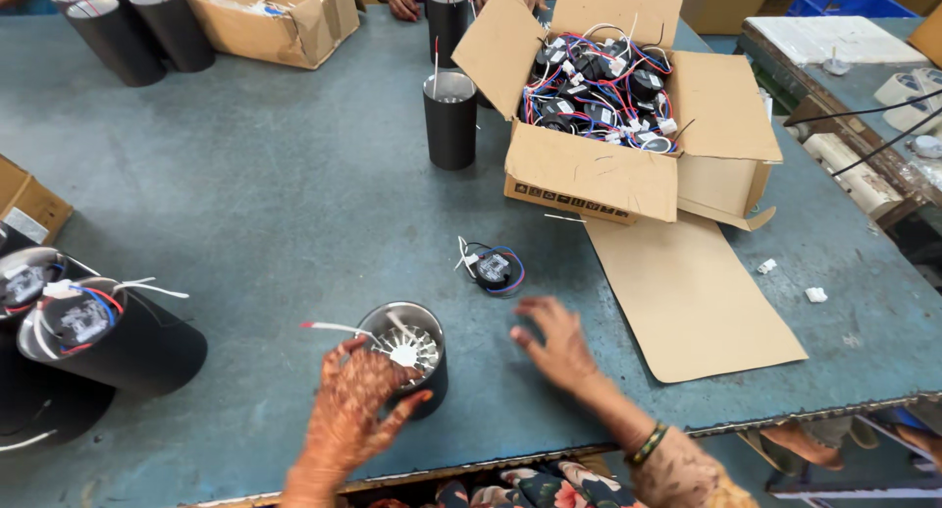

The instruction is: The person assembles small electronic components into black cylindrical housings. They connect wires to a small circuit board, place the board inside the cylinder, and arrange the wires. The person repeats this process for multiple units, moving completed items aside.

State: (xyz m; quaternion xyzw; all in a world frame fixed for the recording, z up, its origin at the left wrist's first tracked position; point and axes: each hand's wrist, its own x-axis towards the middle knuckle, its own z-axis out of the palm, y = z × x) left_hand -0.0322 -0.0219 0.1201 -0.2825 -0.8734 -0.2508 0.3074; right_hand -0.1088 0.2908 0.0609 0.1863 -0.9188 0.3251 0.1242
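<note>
Gripping with curled fingers, the left hand (351,410) holds the black cylinder housing (407,356) at lower centre. Just right, the right hand (556,343) hovers spread and empty below the small wired driver (494,269), near the open cardboard box (608,179).

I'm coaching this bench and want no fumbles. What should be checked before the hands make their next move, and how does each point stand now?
1. Left hand grips the black cylindrical housing: ok.
2. Housing upright, open end up, finned heat sink visible inside: ok.
3. Housing's red-and-white lead hangs outside the rim: ok.
4. Right hand empty, open, close to the loose driver module: ok.
5. Module's wires free of tangles: cannot tell.
6. Bare blue table between hand and module: ok.
</note>
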